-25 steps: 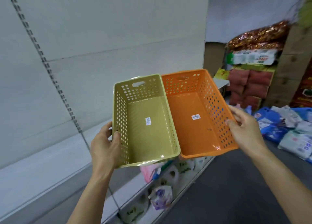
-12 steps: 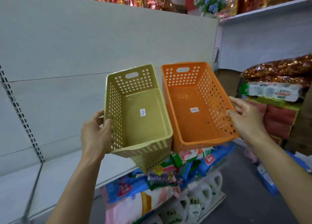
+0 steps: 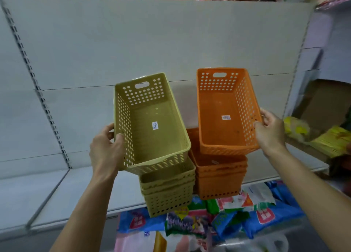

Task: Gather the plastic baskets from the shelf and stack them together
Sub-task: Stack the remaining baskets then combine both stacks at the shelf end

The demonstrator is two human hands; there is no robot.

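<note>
1. The white shelf point(image 3: 79, 192) ran across the lower left, backed by pale panels with slotted uprights; its surface was bare on the left.
2. A stack of green baskets point(image 3: 169, 192) and a stack of orange baskets point(image 3: 220, 181) stood just beside each other on the front part of the shelf, the orange stack to the right.
3. The green basket point(image 3: 152, 122) was held tilted above the green stack, its open top facing the camera. Its near lower edge overlapped the stack's top rim; whether the two touched could not be told.
4. The orange basket point(image 3: 226, 111) was held tilted above the orange stack, apart from the green basket.
5. The left hand point(image 3: 106, 151) gripped the left wall of the green basket, thumb inside over the rim, fingers wrapped behind.
6. The right hand point(image 3: 269, 132) pinched the right rim of the orange basket, thumb on the inner wall, fingers curled outside.
7. Packaged goods point(image 3: 209, 219) in blue, green and pink wrappers lay on the level below the shelf; their printing was too blurred to read.
8. A white label point(image 3: 155, 126) was stuck to the floor of the green basket, and a second label point(image 3: 226, 117) to the floor of the orange basket. The text on both was too small to read.
</note>
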